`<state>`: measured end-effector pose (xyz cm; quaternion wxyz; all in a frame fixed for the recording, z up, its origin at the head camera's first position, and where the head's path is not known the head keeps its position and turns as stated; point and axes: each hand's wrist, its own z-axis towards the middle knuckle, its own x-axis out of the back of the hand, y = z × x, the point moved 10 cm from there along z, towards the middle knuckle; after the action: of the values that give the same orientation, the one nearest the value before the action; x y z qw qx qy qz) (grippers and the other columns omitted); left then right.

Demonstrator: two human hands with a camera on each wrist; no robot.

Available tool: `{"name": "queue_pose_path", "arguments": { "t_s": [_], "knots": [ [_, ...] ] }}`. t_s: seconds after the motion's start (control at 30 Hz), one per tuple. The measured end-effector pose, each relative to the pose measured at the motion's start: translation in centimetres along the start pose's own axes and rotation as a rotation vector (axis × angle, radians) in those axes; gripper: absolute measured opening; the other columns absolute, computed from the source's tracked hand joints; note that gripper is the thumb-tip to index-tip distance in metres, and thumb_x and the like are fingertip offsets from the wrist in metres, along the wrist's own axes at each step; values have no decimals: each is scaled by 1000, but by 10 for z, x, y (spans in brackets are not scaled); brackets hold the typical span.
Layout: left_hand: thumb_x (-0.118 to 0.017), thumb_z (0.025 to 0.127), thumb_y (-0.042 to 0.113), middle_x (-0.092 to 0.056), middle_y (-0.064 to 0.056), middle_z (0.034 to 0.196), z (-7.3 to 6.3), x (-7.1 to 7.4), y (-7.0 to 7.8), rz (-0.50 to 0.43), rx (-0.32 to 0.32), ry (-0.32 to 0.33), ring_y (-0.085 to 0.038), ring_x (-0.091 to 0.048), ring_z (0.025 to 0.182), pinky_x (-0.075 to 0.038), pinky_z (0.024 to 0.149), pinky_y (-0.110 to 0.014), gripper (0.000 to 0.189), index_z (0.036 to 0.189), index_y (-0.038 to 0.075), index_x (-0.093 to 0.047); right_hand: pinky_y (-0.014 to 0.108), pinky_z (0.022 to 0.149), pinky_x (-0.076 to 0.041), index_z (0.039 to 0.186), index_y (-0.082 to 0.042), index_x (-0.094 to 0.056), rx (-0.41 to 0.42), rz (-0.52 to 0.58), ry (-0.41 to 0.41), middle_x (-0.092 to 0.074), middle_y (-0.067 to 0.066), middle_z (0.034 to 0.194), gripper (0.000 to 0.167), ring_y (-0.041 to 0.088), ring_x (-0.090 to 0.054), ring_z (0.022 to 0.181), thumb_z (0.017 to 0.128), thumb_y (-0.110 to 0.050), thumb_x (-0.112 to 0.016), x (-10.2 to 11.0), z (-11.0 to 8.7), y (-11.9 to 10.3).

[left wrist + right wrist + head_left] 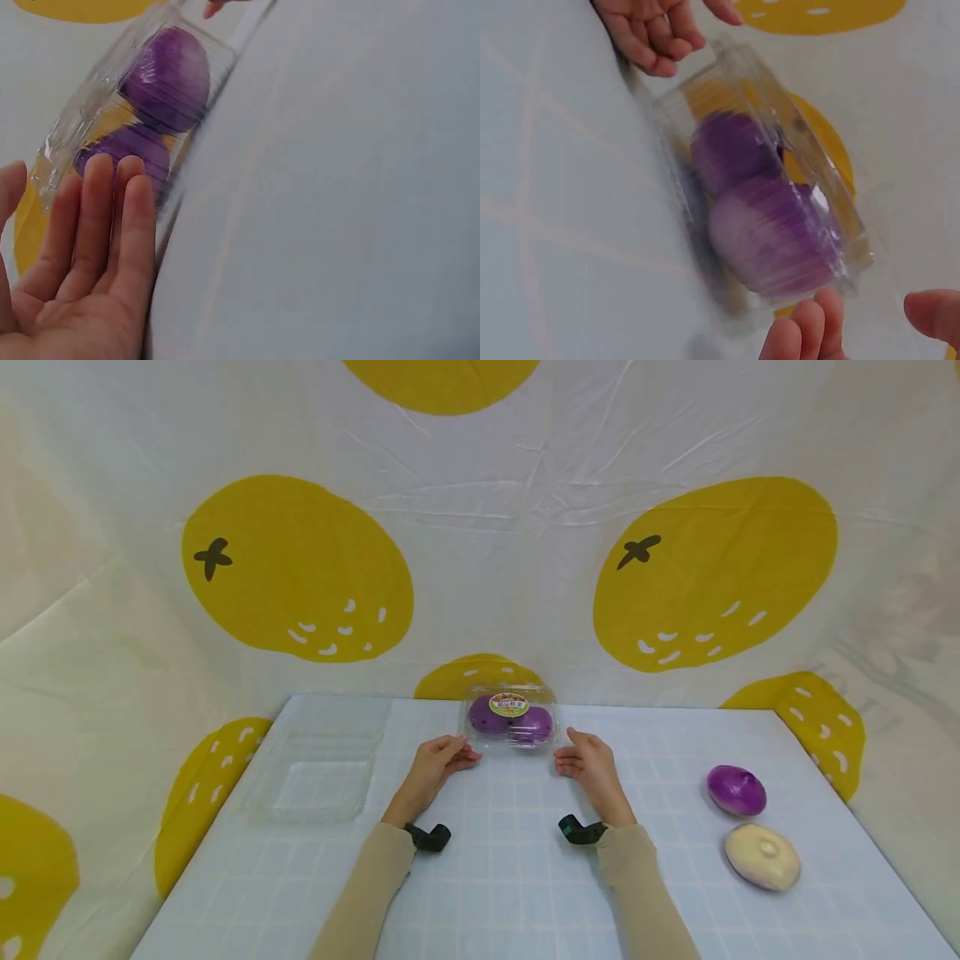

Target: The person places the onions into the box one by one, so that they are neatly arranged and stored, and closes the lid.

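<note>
Patterned cloth (pixel 487 510) behind; pale checked worktop (pixel 510 877). Clear lidded box (pixel 501 743) at far middle, two purple bulbs (pixel 531 725) inside, label (pixel 508 705) on top. Left hand (pixel 435 767) at its left near corner, fingers straight, side by side, thumb apart. Right hand (pixel 592 770) opposite, fingers extended, thumb apart. Contact: cannot tell. Left: clear container (pixel 322 785). Right: loose purple bulb (pixel 737 791), pale bulb (pixel 762 857) nearer.

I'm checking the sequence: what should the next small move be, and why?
Probably the right hand should reach for the loose purple vegetable: the labelled clamshell box encloses two similar ones, neither that hand nor the left hand appears to grip it, and the open clamshell box looks empty.
</note>
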<state>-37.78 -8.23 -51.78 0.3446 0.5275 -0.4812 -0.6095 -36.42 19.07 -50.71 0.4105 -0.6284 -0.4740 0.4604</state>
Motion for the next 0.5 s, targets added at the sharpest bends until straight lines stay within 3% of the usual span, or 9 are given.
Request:
{"name": "queue_pose_path", "arguments": {
  "t_s": [0.17,0.23,0.37,0.5],
  "knots": [
    [-52,104,32,-68,-21,104,-16,6,5,122,140,2,-28,-69,94,-58,89,-38,50,120,-15,-54,24,63,-59,129,3,-44,176,-220,175,-69,8,75,42,15,-66,61,101,-24,-57,15,-12,-39],
    [-49,105,32,-68,-21,105,-23,8,10,201,184,-20,-28,-69,92,-59,86,-37,49,122,-13,-53,22,61,-59,128,2,-47,259,-323,209,-70,11,76,40,19,-67,61,100,-22,-59,14,-19,-57],
    [-47,105,29,-69,-20,103,-41,13,27,347,212,-66,-31,-70,92,-59,86,-38,45,121,-12,-53,21,61,-59,126,2,-51,366,-438,182,-71,17,79,37,35,-69,70,98,-21,-61,0,-35,-84],
    [-49,104,30,-70,-16,100,-65,15,51,487,189,-104,-31,-70,92,-59,86,-40,43,116,-11,-56,19,61,-57,124,1,-53,439,-539,124,-71,16,80,34,38,-68,73,98,-19,-61,-17,-50,-102]
  ]
}}
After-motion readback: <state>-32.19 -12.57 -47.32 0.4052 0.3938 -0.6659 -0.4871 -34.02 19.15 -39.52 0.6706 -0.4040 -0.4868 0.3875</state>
